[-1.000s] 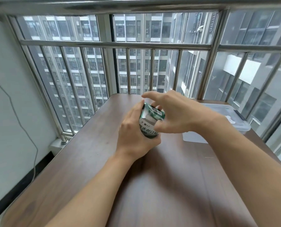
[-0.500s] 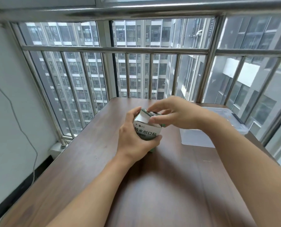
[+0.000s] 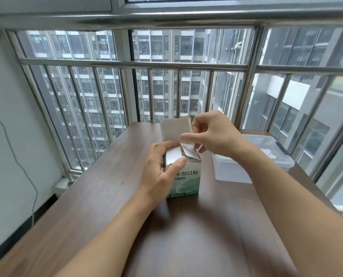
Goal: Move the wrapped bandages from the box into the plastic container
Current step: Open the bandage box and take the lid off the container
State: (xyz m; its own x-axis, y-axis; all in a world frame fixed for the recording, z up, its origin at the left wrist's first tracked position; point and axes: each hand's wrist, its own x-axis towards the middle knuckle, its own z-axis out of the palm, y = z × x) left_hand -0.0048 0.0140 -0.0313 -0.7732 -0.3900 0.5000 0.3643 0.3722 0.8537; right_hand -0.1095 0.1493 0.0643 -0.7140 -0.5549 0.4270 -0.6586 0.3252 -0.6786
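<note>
A home balcony high up: a brown table (image 3: 110, 196), metal window bars (image 3: 134, 63) at 12 o'clock, tall flats (image 3: 98, 92) outside.

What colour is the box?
White with green at the bottom; the box shows in the head view.

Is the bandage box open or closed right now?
Open. The box's top flap stands straight up, and the right hand pinches a smaller side flap.
</note>
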